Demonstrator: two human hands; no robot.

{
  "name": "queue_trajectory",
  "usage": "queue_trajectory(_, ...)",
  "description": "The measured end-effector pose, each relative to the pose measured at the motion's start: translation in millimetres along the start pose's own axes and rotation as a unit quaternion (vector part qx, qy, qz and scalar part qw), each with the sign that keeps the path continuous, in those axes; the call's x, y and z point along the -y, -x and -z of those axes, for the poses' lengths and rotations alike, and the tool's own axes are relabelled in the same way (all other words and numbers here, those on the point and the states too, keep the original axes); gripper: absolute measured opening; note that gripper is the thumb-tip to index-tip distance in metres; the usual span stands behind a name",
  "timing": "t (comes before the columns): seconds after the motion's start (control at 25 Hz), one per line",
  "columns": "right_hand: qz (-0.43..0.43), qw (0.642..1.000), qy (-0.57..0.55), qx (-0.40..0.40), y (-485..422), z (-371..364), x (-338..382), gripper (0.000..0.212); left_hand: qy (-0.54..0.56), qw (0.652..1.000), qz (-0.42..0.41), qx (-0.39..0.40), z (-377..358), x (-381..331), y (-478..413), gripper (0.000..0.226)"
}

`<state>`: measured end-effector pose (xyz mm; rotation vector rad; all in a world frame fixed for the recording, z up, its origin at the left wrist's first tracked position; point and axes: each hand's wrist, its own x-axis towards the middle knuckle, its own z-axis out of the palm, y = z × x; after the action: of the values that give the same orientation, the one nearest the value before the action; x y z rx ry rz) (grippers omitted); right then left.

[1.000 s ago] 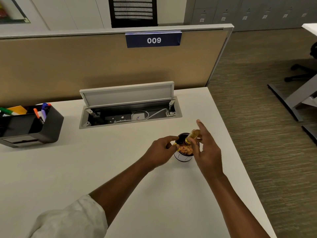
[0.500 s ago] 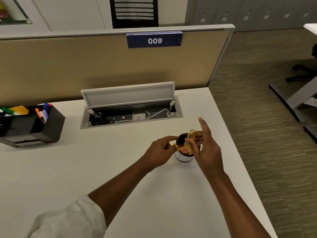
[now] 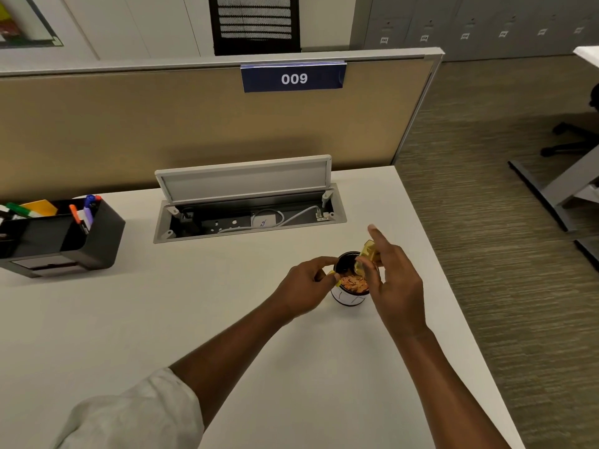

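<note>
A small round cup [image 3: 348, 298], dark inside with a white outer wall, stands on the white desk [image 3: 194, 319] and holds orange-pink bits. My left hand [image 3: 306, 286] grips the cup's left rim with thumb and fingers, a small yellow piece showing at its fingertips. My right hand [image 3: 393, 281] pinches a small yellow translucent packet [image 3: 368, 254] tilted over the cup's mouth, with the index finger stretched straight out beyond it.
An open cable hatch [image 3: 249, 205] with a raised lid and white cables lies behind the cup. A black desk organiser [image 3: 61, 238] with markers stands at the far left. A tan partition labelled 009 [image 3: 293, 77] closes the back. The desk's right edge is close to the cup.
My right hand has lifted the yellow packet a little and tilted it more steeply over the cup. My left hand and the cup have stayed in place.
</note>
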<state>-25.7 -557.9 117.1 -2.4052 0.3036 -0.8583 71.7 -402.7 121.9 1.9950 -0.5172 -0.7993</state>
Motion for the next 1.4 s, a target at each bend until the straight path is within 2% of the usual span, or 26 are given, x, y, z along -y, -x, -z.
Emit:
queue_trajectory(0.12,-0.022,1.000,-0.002,0.019,4,-1,1,0.040,0.009,1.000,-0.001,-0.001,0,-1,2,0.033)
queue_trajectory(0.2,-0.083,0.995,-0.048,-0.005,2,1,2,0.037,0.020,1.000,-0.003,-0.010,1,-4,4,0.028)
queue_trajectory(0.24,-0.132,0.985,-0.107,-0.030,2,2,5,0.036,0.027,0.999,-0.001,-0.019,2,-5,5,0.024)
queue_trajectory(0.28,-0.189,0.963,-0.187,-0.054,1,4,9,0.035,0.040,0.999,0.000,-0.031,4,-7,6,0.021)
queue_trajectory(0.36,-0.297,0.885,-0.349,-0.083,3,7,21,0.035,0.085,0.995,-0.002,-0.056,7,-9,10,0.018)
queue_trajectory(0.44,-0.353,0.826,-0.429,-0.092,6,8,32,0.038,0.142,0.987,-0.006,-0.071,10,-13,15,0.018)
queue_trajectory(0.56,-0.378,0.788,-0.477,-0.092,13,9,49,0.038,0.206,0.975,-0.018,-0.076,14,-20,25,0.019)
queue_trajectory(0.76,-0.376,0.803,-0.455,-0.078,17,14,72,0.041,0.244,0.966,-0.045,-0.078,26,-26,47,0.021)
queue_trajectory(1.04,-0.333,0.812,-0.475,-0.068,22,18,112,0.028,0.234,0.965,-0.059,-0.103,44,-22,86,0.020)
queue_trajectory(1.32,-0.300,0.821,-0.485,-0.023,39,8,144,0.027,0.208,0.967,-0.077,-0.125,57,-13,127,0.020)
queue_trajectory(1.4,-0.287,0.835,-0.469,-0.008,42,6,151,0.025,0.209,0.966,-0.077,-0.128,62,-12,137,0.020)
